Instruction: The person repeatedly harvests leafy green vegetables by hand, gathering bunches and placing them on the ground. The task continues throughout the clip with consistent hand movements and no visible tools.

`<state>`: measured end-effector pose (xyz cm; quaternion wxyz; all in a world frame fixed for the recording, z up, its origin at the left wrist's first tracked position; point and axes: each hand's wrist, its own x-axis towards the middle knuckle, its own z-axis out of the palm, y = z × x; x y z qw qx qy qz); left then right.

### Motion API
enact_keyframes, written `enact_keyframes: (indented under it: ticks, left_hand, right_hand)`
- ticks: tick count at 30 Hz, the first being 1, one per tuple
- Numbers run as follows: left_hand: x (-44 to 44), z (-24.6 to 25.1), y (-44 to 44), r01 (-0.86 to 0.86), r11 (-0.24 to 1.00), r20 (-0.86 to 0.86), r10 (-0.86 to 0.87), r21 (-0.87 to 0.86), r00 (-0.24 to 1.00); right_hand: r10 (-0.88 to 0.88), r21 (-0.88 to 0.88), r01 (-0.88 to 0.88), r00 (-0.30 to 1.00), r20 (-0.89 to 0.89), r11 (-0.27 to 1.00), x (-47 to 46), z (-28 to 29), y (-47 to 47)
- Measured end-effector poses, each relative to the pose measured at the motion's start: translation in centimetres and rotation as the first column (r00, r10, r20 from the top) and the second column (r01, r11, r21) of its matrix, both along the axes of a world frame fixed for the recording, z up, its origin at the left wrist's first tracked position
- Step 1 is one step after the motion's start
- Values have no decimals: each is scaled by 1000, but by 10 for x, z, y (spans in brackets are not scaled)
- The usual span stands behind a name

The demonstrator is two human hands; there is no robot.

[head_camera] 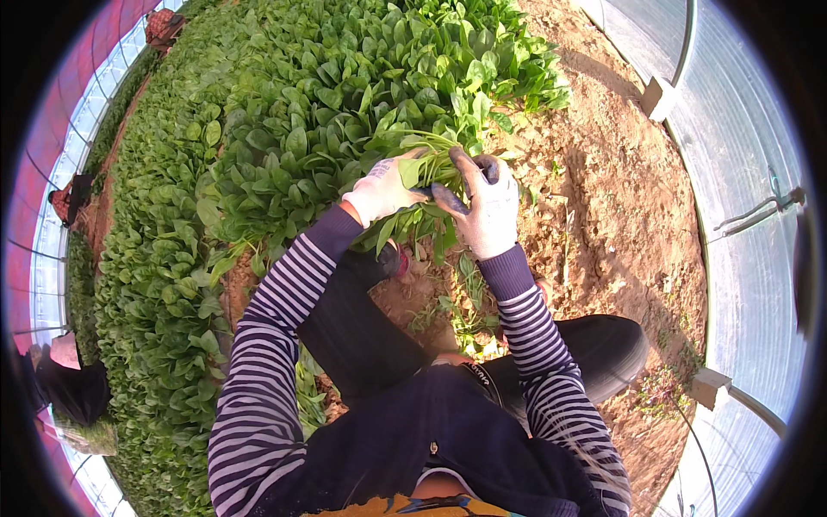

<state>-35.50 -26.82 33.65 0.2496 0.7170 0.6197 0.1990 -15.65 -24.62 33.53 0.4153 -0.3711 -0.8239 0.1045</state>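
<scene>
A bunch of leafy green plants, which look like spinach (pixel 434 169), is held up in front of me between both hands. My left hand (pixel 386 189), in a white knit glove with a dark-coated palm, grips the bunch from the left. My right hand (pixel 486 208), gloved alike, has its soiled dark fingertips around the stems on the right side. The pale stems gather near the right fingertips, and leaves hang below the hands. Part of the left fingers is hidden behind the leaves.
A dense bed of spinach plants (pixel 310 110) grows ahead and to the left. Bare soil (pixel 620 258) lies right, bordered by plastic sheeting (pixel 743 271) and concrete blocks (pixel 658 98). Loose leaves (pixel 470 304) lie between my legs. Other people (pixel 70 378) are at the far left.
</scene>
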Motion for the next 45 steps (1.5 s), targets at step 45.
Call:
enact_keyframes:
  ticks: [45]
  left_hand:
    - [-16,-53,14,-48,997,231,61,-62,971]
  right_hand:
    - [36,-310,-87,985,-169,947,54,-9,12]
